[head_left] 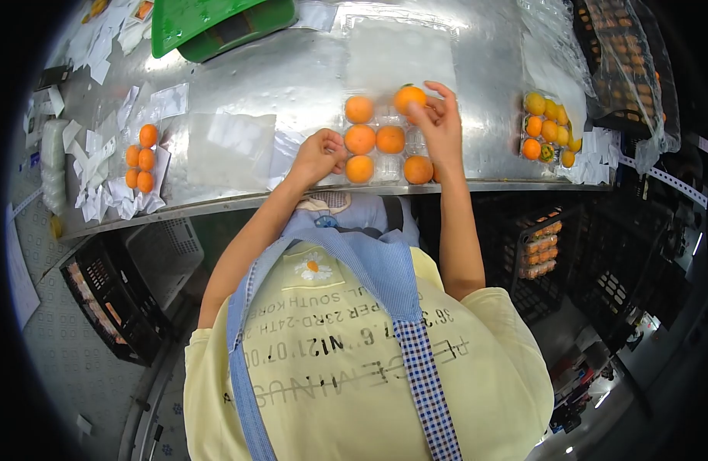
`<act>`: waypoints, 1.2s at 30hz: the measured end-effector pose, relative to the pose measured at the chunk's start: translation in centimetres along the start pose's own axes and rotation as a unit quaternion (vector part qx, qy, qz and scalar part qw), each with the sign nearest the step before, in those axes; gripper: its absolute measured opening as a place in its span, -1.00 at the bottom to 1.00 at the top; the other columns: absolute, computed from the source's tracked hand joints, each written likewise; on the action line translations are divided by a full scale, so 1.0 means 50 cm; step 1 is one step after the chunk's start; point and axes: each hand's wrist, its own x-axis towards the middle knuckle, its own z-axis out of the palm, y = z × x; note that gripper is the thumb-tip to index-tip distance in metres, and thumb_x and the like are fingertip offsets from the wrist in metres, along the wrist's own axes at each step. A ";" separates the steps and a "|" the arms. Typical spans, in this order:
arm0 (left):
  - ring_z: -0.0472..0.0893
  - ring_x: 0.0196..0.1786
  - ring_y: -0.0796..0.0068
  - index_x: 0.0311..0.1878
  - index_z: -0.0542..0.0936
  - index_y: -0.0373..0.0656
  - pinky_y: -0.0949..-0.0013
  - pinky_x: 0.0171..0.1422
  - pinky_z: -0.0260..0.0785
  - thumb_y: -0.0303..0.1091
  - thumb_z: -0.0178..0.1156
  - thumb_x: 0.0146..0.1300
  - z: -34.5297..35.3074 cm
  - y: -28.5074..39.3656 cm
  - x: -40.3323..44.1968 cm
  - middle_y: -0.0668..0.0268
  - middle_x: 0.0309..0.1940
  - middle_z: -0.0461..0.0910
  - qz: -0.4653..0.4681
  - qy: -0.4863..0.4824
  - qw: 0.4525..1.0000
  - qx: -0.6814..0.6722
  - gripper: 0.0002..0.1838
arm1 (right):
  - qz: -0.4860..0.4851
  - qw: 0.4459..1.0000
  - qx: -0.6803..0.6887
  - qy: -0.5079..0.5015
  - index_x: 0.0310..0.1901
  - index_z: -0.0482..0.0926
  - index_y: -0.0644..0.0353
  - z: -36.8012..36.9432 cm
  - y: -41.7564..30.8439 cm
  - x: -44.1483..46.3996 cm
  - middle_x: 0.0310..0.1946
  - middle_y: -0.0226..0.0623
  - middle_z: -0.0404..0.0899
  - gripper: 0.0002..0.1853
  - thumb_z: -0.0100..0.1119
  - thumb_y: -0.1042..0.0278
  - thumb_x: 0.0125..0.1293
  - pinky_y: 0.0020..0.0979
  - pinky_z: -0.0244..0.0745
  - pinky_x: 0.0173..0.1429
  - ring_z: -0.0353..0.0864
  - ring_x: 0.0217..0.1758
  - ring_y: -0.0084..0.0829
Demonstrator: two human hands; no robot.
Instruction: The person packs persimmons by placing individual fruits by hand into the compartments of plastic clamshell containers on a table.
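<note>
A clear plastic tray (388, 165) lies near the front edge of the metal table, with several oranges in its hollows. Three oranges fill its left column, one orange (390, 139) sits in the middle and another (418, 170) at the lower right. My right hand (438, 123) holds an orange (409, 99) between thumb and fingers over the tray's upper right part. At the tray's left edge is my left hand (321, 156), its fingers curled together beside the oranges; whatever they pinch is too small to make out.
A green bin (208, 31) stands at the back left. Several small oranges (146, 160) and paper scraps (100, 165) lie at the left. A filled fruit pack (548, 131) is at the right, near a black crate (623, 69). More crates stand below the table.
</note>
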 end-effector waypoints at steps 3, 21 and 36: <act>0.61 -0.41 0.52 -0.08 0.46 -0.22 0.46 -0.37 0.57 -0.56 0.25 0.19 -0.001 0.003 0.000 0.29 -0.33 0.54 -0.006 -0.005 1.000 -0.011 -0.75 | 0.001 0.995 0.095 -0.019 0.17 0.43 0.15 -0.027 -0.016 -0.008 -0.04 -0.25 0.57 -0.64 0.12 0.26 0.41 -0.33 0.52 0.12 0.62 -0.04 -0.39; 0.59 -0.42 0.52 -0.09 0.47 -0.24 0.48 -0.34 0.53 -0.57 0.28 0.17 -0.006 0.004 0.003 0.28 -0.33 0.55 -0.002 -0.016 1.000 -0.015 -0.73 | -0.102 0.946 -0.300 0.064 0.14 0.53 0.15 -0.172 0.041 -0.003 -0.05 -0.23 0.59 -0.44 0.46 0.29 0.09 -0.38 0.49 0.04 0.58 -0.04 -0.39; 0.59 -0.41 0.55 -0.08 0.48 -0.23 0.52 -0.32 0.49 -0.57 0.28 0.18 -0.009 0.010 0.001 0.31 -0.35 0.56 -0.009 -0.012 1.000 0.003 -0.74 | -0.197 0.842 -0.500 0.041 0.03 0.65 0.11 -0.170 0.041 0.012 -0.10 -0.24 0.59 -0.53 0.44 0.15 0.07 -0.28 0.37 0.14 0.48 0.01 -0.22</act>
